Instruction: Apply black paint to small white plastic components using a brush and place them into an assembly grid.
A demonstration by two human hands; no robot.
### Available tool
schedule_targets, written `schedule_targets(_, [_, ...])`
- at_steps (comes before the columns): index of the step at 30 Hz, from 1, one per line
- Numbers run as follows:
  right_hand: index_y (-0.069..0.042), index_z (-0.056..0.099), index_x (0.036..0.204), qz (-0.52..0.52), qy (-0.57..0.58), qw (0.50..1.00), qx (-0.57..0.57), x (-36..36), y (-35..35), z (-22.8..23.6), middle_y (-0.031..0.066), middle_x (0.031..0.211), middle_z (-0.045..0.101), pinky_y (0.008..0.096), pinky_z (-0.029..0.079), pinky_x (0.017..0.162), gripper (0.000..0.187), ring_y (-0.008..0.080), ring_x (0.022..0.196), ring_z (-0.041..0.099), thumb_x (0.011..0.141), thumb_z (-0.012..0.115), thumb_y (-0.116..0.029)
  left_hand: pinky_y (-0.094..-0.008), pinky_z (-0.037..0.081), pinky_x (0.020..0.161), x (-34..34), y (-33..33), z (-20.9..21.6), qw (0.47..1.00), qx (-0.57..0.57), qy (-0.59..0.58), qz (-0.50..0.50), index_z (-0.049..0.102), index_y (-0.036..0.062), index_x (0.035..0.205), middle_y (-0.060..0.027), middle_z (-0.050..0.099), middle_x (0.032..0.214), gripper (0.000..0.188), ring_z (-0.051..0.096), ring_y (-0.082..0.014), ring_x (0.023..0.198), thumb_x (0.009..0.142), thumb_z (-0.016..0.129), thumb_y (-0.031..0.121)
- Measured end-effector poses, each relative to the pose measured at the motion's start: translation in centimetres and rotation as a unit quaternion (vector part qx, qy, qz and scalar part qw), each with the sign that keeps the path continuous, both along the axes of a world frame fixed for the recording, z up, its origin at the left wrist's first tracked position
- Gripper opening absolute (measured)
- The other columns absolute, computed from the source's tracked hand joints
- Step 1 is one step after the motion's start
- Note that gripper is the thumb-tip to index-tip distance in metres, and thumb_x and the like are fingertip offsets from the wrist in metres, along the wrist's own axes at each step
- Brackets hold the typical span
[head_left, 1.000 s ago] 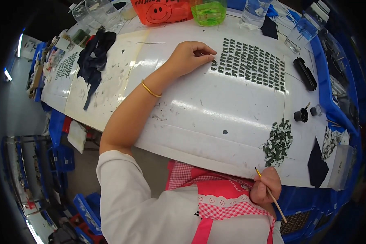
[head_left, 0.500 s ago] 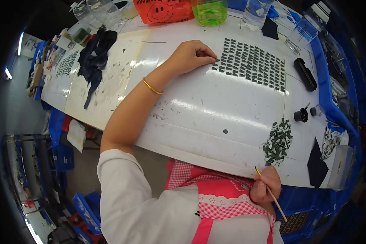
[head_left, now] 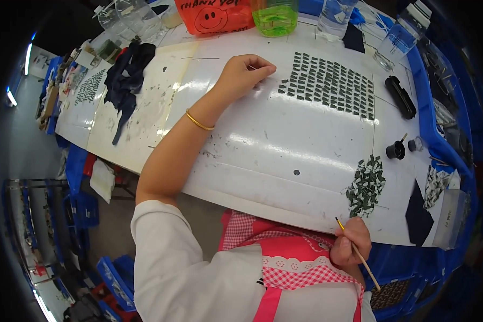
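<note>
My left hand (head_left: 243, 76) hovers over the white table, left of the rows of small dark green pieces (head_left: 327, 83). Its thumb and fingers are drawn together, and nothing shows at their tips. One piece lies at the left edge of the rows, just beyond the fingertips. At the table's front edge, my right hand (head_left: 351, 241) grips a thin paintbrush (head_left: 365, 266) with a pale wooden handle, its dark tip pointing up and left. Right above that hand is a loose pile of green and white pieces (head_left: 365, 185).
A small black cup (head_left: 396, 150), a black oblong case (head_left: 401, 97) and a dark cloth piece (head_left: 417, 216) lie on the right. Along the back stand an orange bag (head_left: 214, 16), a green-filled container (head_left: 274, 19) and clear bottles. Dark cloth (head_left: 127, 80) is heaped at left.
My left hand has drawn back leftward from the rows, leaving a small green piece at their left edge. My right hand with the paintbrush stays in place.
</note>
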State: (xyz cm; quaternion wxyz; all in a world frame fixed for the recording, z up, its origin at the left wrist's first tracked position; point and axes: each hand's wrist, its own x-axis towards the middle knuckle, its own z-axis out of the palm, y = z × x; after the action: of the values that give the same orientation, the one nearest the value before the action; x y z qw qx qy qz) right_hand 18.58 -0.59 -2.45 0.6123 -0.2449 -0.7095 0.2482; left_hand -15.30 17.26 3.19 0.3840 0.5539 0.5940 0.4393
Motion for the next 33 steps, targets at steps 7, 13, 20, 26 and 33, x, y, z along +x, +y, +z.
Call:
schedule_targets(7, [-0.002,0.055,0.094,0.016,-0.018,1.0,-0.015,0.8,0.2,0.4,0.0101,0.07,0.06,0.0318,0.04,0.056,0.022,0.018,0.055,0.043,0.073,0.05,0.0,-0.0201,0.045,0.059,3.6,-2.9,2.1,0.999,0.044,0.026,0.015,0.07,0.0018,0.081,-0.0032,0.064,0.071,0.014,0.053,-0.0078,0.062,0.081,0.071,0.016])
schedule_targets(13, [-0.002,0.056,0.091,0.023,-0.031,0.999,-0.032,0.8,0.0,0.7,0.0092,0.07,0.06,0.0318,0.041,0.056,0.024,0.0191,0.055,0.044,0.069,0.051,0.004,-0.0211,0.047,0.062,1.7,1.4,0.3,0.995,-0.045,0.083,-0.007,0.069,0.002,0.081,-0.0038,0.065,0.072,0.013,0.055,-0.0096,0.064,0.079,0.07,0.015])
schedule_targets(20, [-0.001,0.059,0.086,0.016,-0.03,0.998,-0.051,0.6,-0.2,1.1,0.0082,0.068,0.058,0.0313,0.041,0.056,0.021,0.0192,0.054,0.044,0.067,0.052,0.005,-0.022,0.048,0.063,1.3,2.4,-1.0,0.996,-0.024,0.08,-0.023,0.07,0.0023,0.08,-0.0046,0.066,0.073,0.011,0.057,-0.0109,0.064,0.077,0.07,0.013])
schedule_targets(26, [-0.001,0.06,0.083,0.015,-0.034,0.998,-0.048,0.5,-0.1,1.4,0.0079,0.067,0.057,0.0307,0.041,0.055,0.02,0.0193,0.054,0.043,0.065,0.052,0.005,-0.0223,0.049,0.064,1.4,2.5,-1.0,0.992,-0.013,0.12,-0.043,0.07,0.0029,0.08,-0.0044,0.067,0.073,0.008,0.057,-0.011,0.065,0.077,0.069,0.01])
schedule_targets(33, [-0.001,0.06,0.081,0.009,-0.029,0.998,-0.053,0.3,-0.1,1.4,0.008,0.066,0.057,0.0306,0.04,0.055,0.019,0.0194,0.053,0.043,0.065,0.052,0.005,-0.0223,0.049,0.064,1.0,2.5,-0.4,0.988,-0.019,0.133,-0.081,0.071,0.0027,0.081,-0.0038,0.067,0.074,0.006,0.057,-0.0105,0.065,0.078,0.069,0.008])
